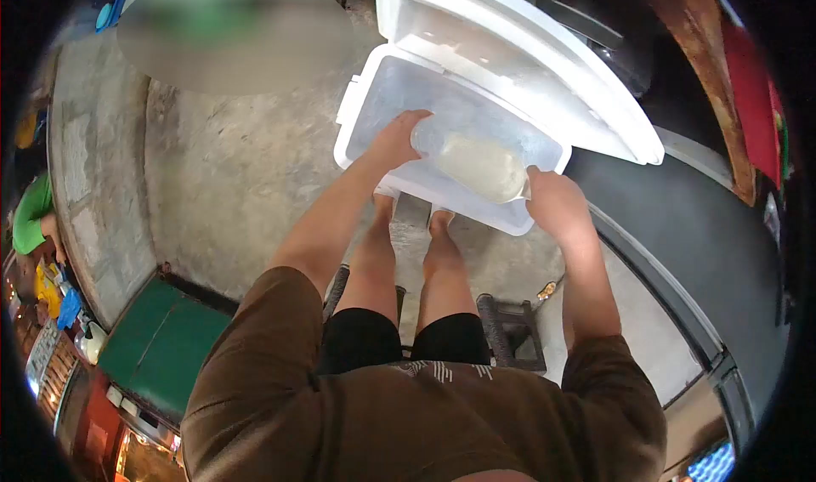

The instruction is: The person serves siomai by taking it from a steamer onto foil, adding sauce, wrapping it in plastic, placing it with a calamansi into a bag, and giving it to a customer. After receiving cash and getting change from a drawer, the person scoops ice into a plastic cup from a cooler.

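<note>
A clear, rounded container (483,167) with pale, cloudy contents is held above a white open cooler box (367,99). My right hand (554,201) grips the container's near right end, fingers closed round its edge. At its far left end is my left hand (399,142), thumb and fingers apart around what looks like a clear rim. The box's white lid (518,48) stands raised along its back side. Bare legs and feet show just in front of the box.
A dark stool (514,333) is beside my right leg. A green box or table (161,337) stands at the lower left. Another person in a green top (32,214) is at the far left. Concrete floor (229,167) spreads left; a grey panel (705,227) is at the right.
</note>
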`<act>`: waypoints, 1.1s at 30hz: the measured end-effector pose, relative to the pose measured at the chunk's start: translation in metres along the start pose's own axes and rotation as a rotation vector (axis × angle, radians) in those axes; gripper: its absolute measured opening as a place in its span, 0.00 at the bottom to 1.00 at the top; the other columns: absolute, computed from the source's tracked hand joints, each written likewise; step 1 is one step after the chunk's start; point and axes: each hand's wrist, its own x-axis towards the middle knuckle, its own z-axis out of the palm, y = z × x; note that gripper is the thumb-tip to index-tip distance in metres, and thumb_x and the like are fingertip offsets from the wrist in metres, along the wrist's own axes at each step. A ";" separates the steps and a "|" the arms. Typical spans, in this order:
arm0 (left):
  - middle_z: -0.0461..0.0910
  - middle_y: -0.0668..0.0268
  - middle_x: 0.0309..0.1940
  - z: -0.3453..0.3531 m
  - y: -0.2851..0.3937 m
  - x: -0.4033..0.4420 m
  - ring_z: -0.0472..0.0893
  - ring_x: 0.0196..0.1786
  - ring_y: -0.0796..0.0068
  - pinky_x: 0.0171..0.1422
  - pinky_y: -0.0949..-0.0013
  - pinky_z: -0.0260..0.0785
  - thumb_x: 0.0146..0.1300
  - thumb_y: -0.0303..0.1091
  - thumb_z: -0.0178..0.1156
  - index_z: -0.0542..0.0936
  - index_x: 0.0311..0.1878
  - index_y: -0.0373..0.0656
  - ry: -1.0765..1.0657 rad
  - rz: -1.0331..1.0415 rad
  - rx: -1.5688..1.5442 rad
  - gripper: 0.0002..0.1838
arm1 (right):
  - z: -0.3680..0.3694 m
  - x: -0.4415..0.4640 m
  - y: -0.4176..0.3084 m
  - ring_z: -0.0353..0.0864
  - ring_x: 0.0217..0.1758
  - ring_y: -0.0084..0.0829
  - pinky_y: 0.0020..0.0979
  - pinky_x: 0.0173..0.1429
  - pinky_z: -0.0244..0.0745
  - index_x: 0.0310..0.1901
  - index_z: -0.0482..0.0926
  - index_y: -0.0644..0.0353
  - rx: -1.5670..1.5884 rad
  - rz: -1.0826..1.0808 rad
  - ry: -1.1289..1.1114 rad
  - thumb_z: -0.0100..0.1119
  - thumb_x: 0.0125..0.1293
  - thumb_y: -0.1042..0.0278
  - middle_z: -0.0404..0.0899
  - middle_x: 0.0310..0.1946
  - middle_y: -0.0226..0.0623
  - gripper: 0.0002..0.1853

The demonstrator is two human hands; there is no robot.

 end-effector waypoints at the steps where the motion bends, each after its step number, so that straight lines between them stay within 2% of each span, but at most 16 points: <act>1: 0.68 0.57 0.62 0.002 0.007 0.002 0.68 0.63 0.55 0.66 0.59 0.63 0.40 0.31 0.73 0.64 0.65 0.52 -0.028 0.053 -0.007 0.44 | -0.004 -0.008 -0.001 0.80 0.40 0.49 0.45 0.45 0.75 0.42 0.74 0.65 -0.006 0.020 0.000 0.58 0.52 0.73 0.80 0.32 0.51 0.14; 4: 0.69 0.56 0.61 -0.001 0.021 0.000 0.69 0.63 0.52 0.65 0.58 0.64 0.40 0.31 0.73 0.64 0.65 0.51 -0.040 0.135 -0.028 0.45 | -0.012 -0.034 0.001 0.80 0.42 0.49 0.45 0.46 0.74 0.43 0.74 0.64 0.006 0.082 0.003 0.60 0.52 0.72 0.80 0.33 0.51 0.15; 9: 0.69 0.54 0.61 -0.001 0.017 -0.006 0.69 0.63 0.53 0.66 0.59 0.63 0.37 0.32 0.75 0.65 0.64 0.44 0.088 0.021 -0.151 0.46 | 0.001 -0.060 0.025 0.78 0.45 0.51 0.46 0.49 0.73 0.46 0.75 0.63 0.165 0.208 -0.036 0.64 0.50 0.70 0.80 0.37 0.52 0.19; 12: 0.69 0.54 0.60 -0.014 0.024 -0.021 0.70 0.63 0.54 0.66 0.60 0.63 0.37 0.33 0.76 0.65 0.63 0.42 0.157 -0.066 -0.171 0.46 | 0.059 -0.033 0.044 0.79 0.46 0.49 0.45 0.49 0.74 0.48 0.74 0.61 0.197 0.102 -0.007 0.57 0.54 0.68 0.80 0.40 0.49 0.18; 16: 0.70 0.54 0.60 -0.025 0.036 -0.064 0.70 0.63 0.54 0.66 0.61 0.63 0.36 0.32 0.76 0.65 0.63 0.42 0.261 -0.013 -0.190 0.46 | 0.115 0.033 0.027 0.75 0.54 0.47 0.45 0.54 0.71 0.52 0.72 0.60 0.261 -0.037 -0.118 0.64 0.52 0.60 0.76 0.47 0.52 0.26; 19: 0.70 0.54 0.60 -0.044 0.075 -0.124 0.70 0.62 0.55 0.66 0.61 0.63 0.36 0.34 0.76 0.65 0.62 0.42 0.298 -0.033 -0.299 0.45 | 0.082 0.031 0.020 0.74 0.54 0.47 0.45 0.54 0.70 0.52 0.72 0.60 0.119 -0.101 0.079 0.66 0.52 0.59 0.74 0.49 0.51 0.27; 20: 0.70 0.55 0.60 -0.049 0.092 -0.148 0.70 0.63 0.56 0.66 0.61 0.63 0.37 0.35 0.76 0.66 0.62 0.42 0.312 -0.062 -0.258 0.45 | 0.074 0.035 0.032 0.73 0.54 0.49 0.46 0.56 0.68 0.53 0.71 0.60 0.206 -0.240 0.351 0.65 0.53 0.63 0.71 0.52 0.49 0.26; 22: 0.70 0.57 0.60 -0.055 0.127 -0.203 0.69 0.63 0.57 0.67 0.61 0.62 0.37 0.36 0.76 0.66 0.61 0.42 0.363 -0.138 -0.175 0.44 | 0.006 0.022 0.032 0.68 0.59 0.51 0.47 0.62 0.64 0.57 0.69 0.61 0.361 -0.195 0.578 0.61 0.53 0.71 0.70 0.54 0.50 0.27; 23: 0.69 0.60 0.61 -0.053 0.140 -0.232 0.68 0.64 0.58 0.67 0.60 0.61 0.39 0.38 0.75 0.67 0.61 0.42 0.441 -0.032 -0.010 0.43 | -0.008 0.026 0.049 0.65 0.62 0.51 0.43 0.66 0.59 0.58 0.67 0.64 0.164 -0.304 0.839 0.61 0.52 0.74 0.68 0.56 0.53 0.29; 25: 0.69 0.60 0.61 -0.042 0.164 -0.287 0.67 0.65 0.58 0.68 0.59 0.61 0.39 0.38 0.74 0.67 0.60 0.43 0.559 0.112 0.065 0.41 | -0.051 0.030 0.065 0.58 0.68 0.52 0.48 0.70 0.52 0.61 0.63 0.68 0.091 -0.174 0.903 0.58 0.55 0.72 0.63 0.61 0.57 0.31; 26: 0.68 0.59 0.62 -0.029 0.178 -0.311 0.67 0.64 0.57 0.68 0.58 0.61 0.39 0.41 0.75 0.67 0.61 0.44 0.570 -0.005 0.014 0.43 | -0.048 0.049 0.091 0.63 0.65 0.49 0.44 0.68 0.58 0.62 0.63 0.66 -0.146 -0.180 1.089 0.63 0.50 0.71 0.66 0.59 0.54 0.36; 27: 0.68 0.58 0.62 -0.014 0.194 -0.339 0.68 0.64 0.56 0.67 0.58 0.62 0.38 0.44 0.75 0.67 0.62 0.46 0.594 -0.134 -0.047 0.45 | -0.063 0.036 0.087 0.60 0.67 0.52 0.47 0.71 0.52 0.65 0.58 0.69 -0.005 -0.070 0.873 0.64 0.52 0.64 0.61 0.63 0.57 0.40; 28: 0.70 0.58 0.60 0.001 0.214 -0.365 0.69 0.63 0.57 0.67 0.59 0.62 0.38 0.47 0.75 0.68 0.61 0.45 0.721 -0.225 -0.159 0.45 | -0.056 0.062 0.119 0.62 0.66 0.52 0.45 0.71 0.53 0.62 0.61 0.73 0.048 -0.067 0.765 0.67 0.49 0.61 0.64 0.61 0.58 0.41; 30: 0.69 0.57 0.61 0.040 0.247 -0.411 0.70 0.63 0.57 0.65 0.60 0.64 0.40 0.44 0.75 0.66 0.62 0.44 0.962 -0.351 -0.247 0.44 | -0.045 0.080 0.145 0.73 0.54 0.54 0.45 0.60 0.67 0.49 0.73 0.73 0.024 -0.314 0.883 0.65 0.50 0.65 0.74 0.49 0.59 0.27; 31: 0.70 0.57 0.60 0.061 0.256 -0.429 0.71 0.62 0.58 0.64 0.60 0.65 0.40 0.46 0.75 0.65 0.62 0.44 1.059 -0.419 -0.308 0.45 | -0.042 0.093 0.155 0.75 0.49 0.57 0.46 0.55 0.70 0.49 0.72 0.73 -0.079 -0.331 0.901 0.61 0.53 0.66 0.75 0.46 0.61 0.24; 33: 0.71 0.57 0.59 0.089 0.308 -0.468 0.71 0.61 0.58 0.63 0.60 0.66 0.39 0.48 0.75 0.65 0.63 0.44 1.289 -0.592 -0.408 0.46 | -0.051 0.043 0.115 0.76 0.48 0.54 0.45 0.55 0.70 0.50 0.71 0.72 0.042 -0.456 0.596 0.61 0.52 0.68 0.76 0.44 0.58 0.24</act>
